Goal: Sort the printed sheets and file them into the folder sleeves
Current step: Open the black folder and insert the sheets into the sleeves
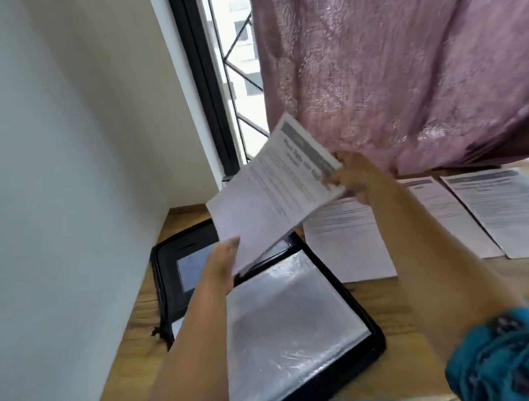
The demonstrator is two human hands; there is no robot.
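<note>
Both hands are holding one printed sheet [272,193] in the air above the far half of the open folder [267,313]. The left hand [221,266] is reaching up from the near left, forearm extended, and its fingers are closing on the sheet's lower left corner — the thumb side is facing the camera. The right hand [356,177] is reaching in from the right, arm extended over the table [408,332], and is pinching the sheet's upper right edge between thumb and fingers. The sheet is tilting, its printed face turned up and toward the camera, its heading at the far right end.

The folder, black with a zip edge, is lying open on the wooden table at the left, beside the white wall [61,187]. One clear sleeve [288,327] is lying uppermost on its near half; how many sleeves are lying beneath it cannot be told.

Counts: one sheet in hand; three further sheets [348,244] are lying flat in a row on the table to the right, with the corner of a fourth at the far right edge. One pink curtain [404,57] is hanging over the window [238,73] — its hem is reaching down to the table behind the right hand.
</note>
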